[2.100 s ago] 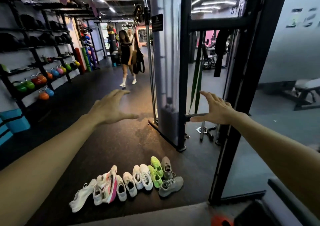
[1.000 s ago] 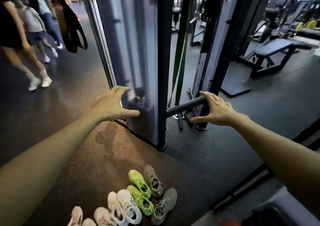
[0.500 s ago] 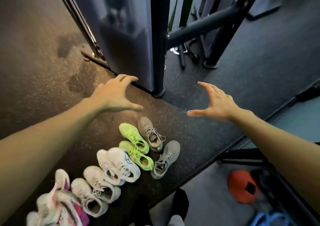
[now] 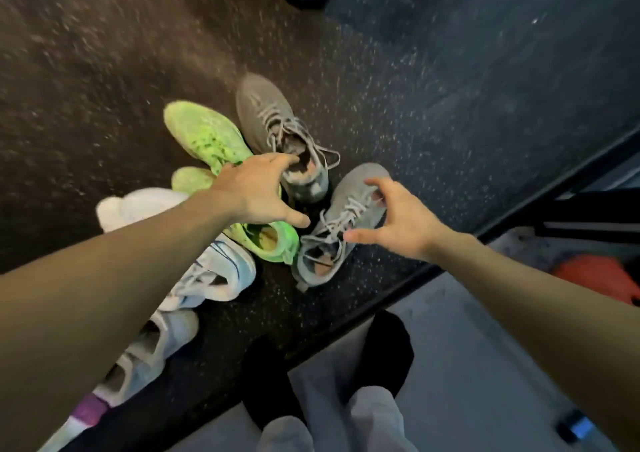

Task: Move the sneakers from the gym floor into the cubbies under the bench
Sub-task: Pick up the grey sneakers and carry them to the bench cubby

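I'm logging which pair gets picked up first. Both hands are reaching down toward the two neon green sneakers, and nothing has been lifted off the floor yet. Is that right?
Not quite. The head view shows the left hand at the far grey sneaker and the right hand over the near grey sneaker, not the neon green sneakers. The rest holds: nothing is lifted yet.

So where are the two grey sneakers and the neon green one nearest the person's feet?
Far grey sneaker (image 4: 266, 112): head view, on its toe and laces.
Near grey sneaker (image 4: 349, 192): head view, on its toe area.
Near green sneaker (image 4: 273, 243): head view, on its heel opening.
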{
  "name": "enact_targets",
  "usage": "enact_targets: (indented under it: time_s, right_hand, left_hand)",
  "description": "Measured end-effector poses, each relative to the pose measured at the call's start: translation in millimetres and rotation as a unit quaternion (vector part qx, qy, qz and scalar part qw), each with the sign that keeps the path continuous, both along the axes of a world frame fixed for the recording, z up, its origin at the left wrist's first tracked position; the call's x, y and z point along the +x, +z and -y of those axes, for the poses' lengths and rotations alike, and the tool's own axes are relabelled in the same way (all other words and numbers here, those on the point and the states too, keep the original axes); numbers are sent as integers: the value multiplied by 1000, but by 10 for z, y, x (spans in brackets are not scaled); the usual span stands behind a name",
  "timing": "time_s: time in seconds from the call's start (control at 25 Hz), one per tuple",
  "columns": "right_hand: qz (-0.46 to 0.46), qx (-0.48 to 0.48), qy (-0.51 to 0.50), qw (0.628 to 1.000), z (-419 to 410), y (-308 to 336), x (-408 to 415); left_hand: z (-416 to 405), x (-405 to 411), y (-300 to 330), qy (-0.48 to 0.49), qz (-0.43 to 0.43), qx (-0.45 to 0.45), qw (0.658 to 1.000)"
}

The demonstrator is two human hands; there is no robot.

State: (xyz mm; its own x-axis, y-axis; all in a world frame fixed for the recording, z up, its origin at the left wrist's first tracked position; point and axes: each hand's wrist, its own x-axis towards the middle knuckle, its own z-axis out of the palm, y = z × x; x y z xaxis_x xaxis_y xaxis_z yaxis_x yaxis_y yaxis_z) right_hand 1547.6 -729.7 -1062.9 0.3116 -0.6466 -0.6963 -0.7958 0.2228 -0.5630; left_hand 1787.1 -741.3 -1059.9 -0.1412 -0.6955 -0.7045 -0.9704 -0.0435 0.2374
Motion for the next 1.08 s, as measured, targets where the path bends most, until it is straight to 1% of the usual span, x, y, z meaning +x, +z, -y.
enact_targets:
  time_s: [0.08, 0.16, 0.24, 0.32, 0.4, 0.48, 0.52, 0.6, 0.72, 0.88, 0.96, 1.08]
  right_hand:
    - [23, 37, -25, 999, -264, -389, 99]
    - [48, 50, -56, 996, -464, -637, 194]
    - [47, 26, -93, 994, -578, -795, 241]
    - [39, -2, -101, 994, -656, -904, 267]
    - [43, 1, -76, 996, -767, -957, 299]
    - [53, 31, -46, 997, -906, -968, 365]
    - [44, 33, -26, 998, -977, -977, 406]
    - [4, 1, 22, 1000, -1094, -1000, 491]
    - [-44, -58, 81, 994, -1204, -1003, 639]
    - [-91, -69, 87, 990, -1194, -1041, 780]
    - [-88, -92, 81, 989, -1162, -982, 755]
    - [-68, -112, 55, 990, -1083, -795, 590]
  left_hand:
    - [-123, -85, -439, -10, 5, 19, 1000]
    - [-170, -128, -681, -3, 10, 5, 1000]
    - [-170, -178, -838, 3, 16, -14, 1000]
    - [-187, -239, -944, -2, 26, -22, 999]
    - [-241, -295, -1001, -29, 45, -48, 997]
    - [-298, -330, -1031, -73, 70, -83, 991]
    - [-328, -347, -1046, -93, 78, -94, 988]
    - [-371, -384, -1074, -113, 87, -111, 984]
    - [-399, -435, -1092, -98, 92, -123, 983]
    - [-436, -442, -1081, -114, 98, -152, 977]
    - [-441, -405, -1040, -97, 93, -145, 980]
    - [-424, -377, -893, -72, 59, -138, 986]
